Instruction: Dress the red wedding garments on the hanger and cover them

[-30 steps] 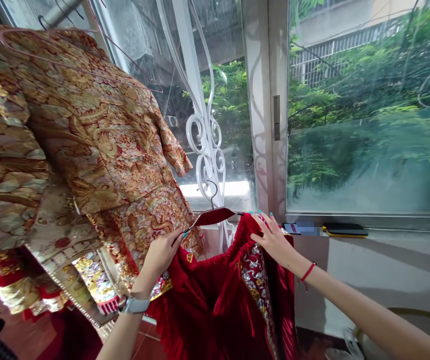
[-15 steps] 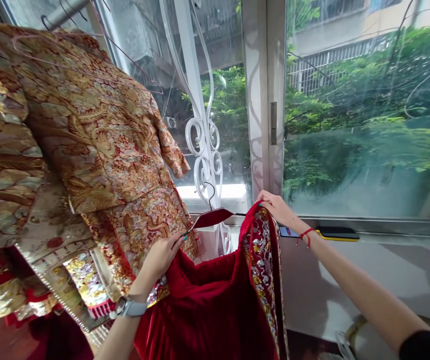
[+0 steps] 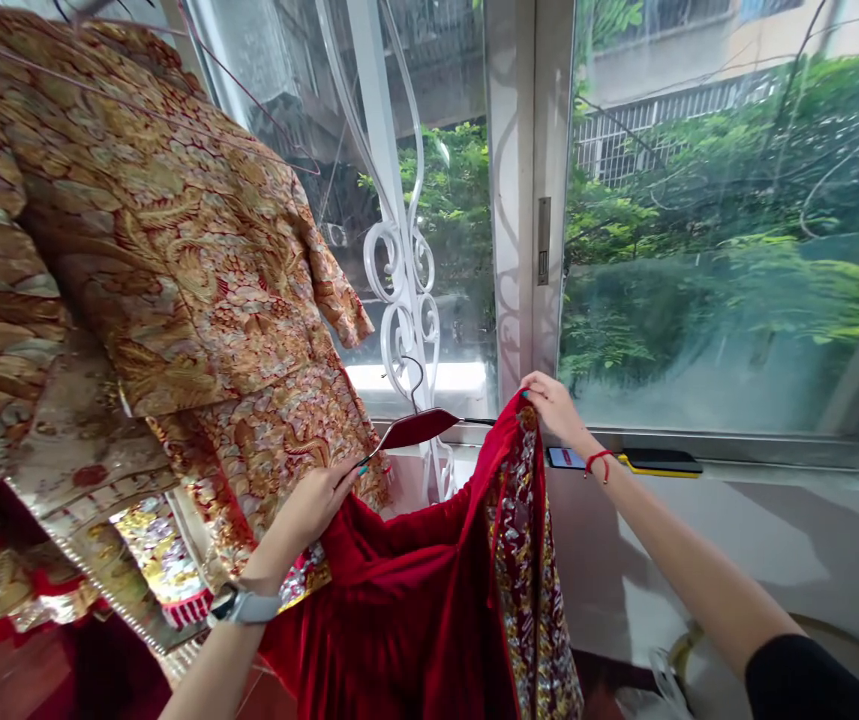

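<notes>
A red velvet garment (image 3: 414, 600) with a silver and gold embroidered edge hangs between my hands. My left hand (image 3: 316, 500) is closed on its left shoulder, at the left end of a dark red hanger (image 3: 418, 428). My right hand (image 3: 553, 405) pinches the garment's right shoulder by the hanger's right end, lifting it to a peak. The hanger's metal hook sticks up in front of the window.
Gold and red brocade garments (image 3: 151, 250) hang on a rail at the left. A white scrolled metal stand (image 3: 403, 290) is behind the hanger. A phone (image 3: 658, 462) lies on the window ledge (image 3: 774, 480). Trees show through the glass.
My right hand rose from lying on the bunched cloth to pinching the shoulder up at the hanger's end. The garment now hangs straighter. My left hand kept its hold.
</notes>
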Demonstrator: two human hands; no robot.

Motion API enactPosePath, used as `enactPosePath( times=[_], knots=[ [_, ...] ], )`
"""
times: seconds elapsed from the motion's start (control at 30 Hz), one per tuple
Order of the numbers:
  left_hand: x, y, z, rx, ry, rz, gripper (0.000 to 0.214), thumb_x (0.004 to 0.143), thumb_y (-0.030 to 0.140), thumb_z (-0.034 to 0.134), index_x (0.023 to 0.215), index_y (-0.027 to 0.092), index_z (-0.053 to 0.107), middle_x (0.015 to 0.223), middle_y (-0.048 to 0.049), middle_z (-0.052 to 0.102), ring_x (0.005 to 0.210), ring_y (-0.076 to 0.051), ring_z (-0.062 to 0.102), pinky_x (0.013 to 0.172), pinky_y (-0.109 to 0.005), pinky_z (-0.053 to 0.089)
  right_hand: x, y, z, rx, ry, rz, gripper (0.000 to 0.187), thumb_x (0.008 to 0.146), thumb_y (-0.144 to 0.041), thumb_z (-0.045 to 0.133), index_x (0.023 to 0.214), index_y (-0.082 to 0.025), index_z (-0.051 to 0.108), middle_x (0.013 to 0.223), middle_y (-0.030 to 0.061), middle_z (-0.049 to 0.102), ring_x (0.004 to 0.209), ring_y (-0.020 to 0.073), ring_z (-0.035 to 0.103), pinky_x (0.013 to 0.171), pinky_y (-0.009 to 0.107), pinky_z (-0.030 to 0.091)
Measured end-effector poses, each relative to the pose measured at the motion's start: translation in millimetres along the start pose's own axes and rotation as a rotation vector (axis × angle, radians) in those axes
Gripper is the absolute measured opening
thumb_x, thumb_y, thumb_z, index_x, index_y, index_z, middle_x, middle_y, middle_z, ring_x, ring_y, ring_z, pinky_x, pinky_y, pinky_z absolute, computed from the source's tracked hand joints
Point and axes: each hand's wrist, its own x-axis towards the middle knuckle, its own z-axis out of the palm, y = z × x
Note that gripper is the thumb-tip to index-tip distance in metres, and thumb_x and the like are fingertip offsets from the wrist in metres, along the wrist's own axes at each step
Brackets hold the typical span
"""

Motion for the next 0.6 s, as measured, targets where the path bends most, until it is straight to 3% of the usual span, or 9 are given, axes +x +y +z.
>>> enactPosePath(
  times=[0.17,0.23,0.3,0.37,0.43,0.5,0.6],
  knots=[
    [-1,2,3.3,-0.018,-0.035,0.016,0.046,0.095,0.040,0.030,0.114,0.019,0.067,0.104,-0.0138,0.075,0.095,-0.028,0.071,0.079,-0.032,0.050,32,-51,4,0.097,0.171,-0.144,0.007,0.078,-0.025,0.046,0.082,-0.021,0.050,0.077,0.0014,0.059,0.076,0.0176,0.058,0.076,0.029,0.042],
    [-5,6,5.0,-0.008,-0.022,0.016,0.047,0.096,0.040,0.029,0.115,0.018,0.066,0.102,-0.0139,0.075,0.093,-0.028,0.071,0.077,-0.032,0.049,35,-77,18,0.177,0.078,-0.245,0.006,0.083,-0.024,0.047,0.086,-0.021,0.051,0.082,0.0015,0.062,0.081,0.0176,0.060,0.080,0.030,0.044],
    [-9,11,7.8,-0.006,-0.009,0.005,0.046,0.096,0.039,0.028,0.111,0.018,0.066,0.098,-0.0134,0.075,0.089,-0.028,0.071,0.075,-0.032,0.049,27,-93,35,0.205,-0.134,-0.317,0.008,0.087,-0.022,0.045,0.090,-0.021,0.053,0.094,0.0037,0.065,0.096,0.0191,0.061,0.088,0.033,0.044],
    [-12,17,10.5,-0.011,0.002,-0.009,0.046,0.096,0.039,0.028,0.105,0.018,0.068,0.095,-0.0131,0.075,0.087,-0.028,0.071,0.075,-0.032,0.049,10,-92,49,0.140,-0.333,-0.350,0.010,0.088,-0.019,0.045,0.090,-0.022,0.055,0.109,0.0067,0.064,0.116,0.0210,0.055,0.099,0.037,0.040],
    [-14,20,11.4,-0.015,0.023,-0.037,0.045,0.096,0.039,0.029,0.103,0.018,0.067,0.095,-0.0129,0.075,0.087,-0.028,0.070,0.076,-0.033,0.049,-9,-77,56,0.009,-0.426,-0.334,0.015,0.087,-0.014,0.044,0.089,-0.022,0.056,0.122,0.0086,0.060,0.128,0.0216,0.048,0.106,0.039,0.036],
    [-16,20,10.2,-0.037,0.055,-0.067,0.042,0.095,0.041,0.032,0.105,0.019,0.067,0.098,-0.0121,0.075,0.089,-0.029,0.069,0.078,-0.034,0.048,-24,-58,56,-0.112,-0.425,-0.287,0.022,0.088,-0.013,0.041,0.097,-0.022,0.058,0.129,0.0091,0.056,0.129,0.0210,0.048,0.107,0.040,0.036],
    [-19,15,7.3,-0.173,0.080,-0.093,0.041,0.092,0.046,0.037,0.100,0.020,0.066,0.096,-0.0098,0.074,0.090,-0.027,0.067,0.084,-0.036,0.048,-31,-37,48,-0.213,-0.356,-0.232,0.037,0.088,-0.019,0.047,0.124,-0.025,0.051,0.138,0.0079,0.051,0.125,0.0209,0.051,0.106,0.040,0.039]
  ],
)
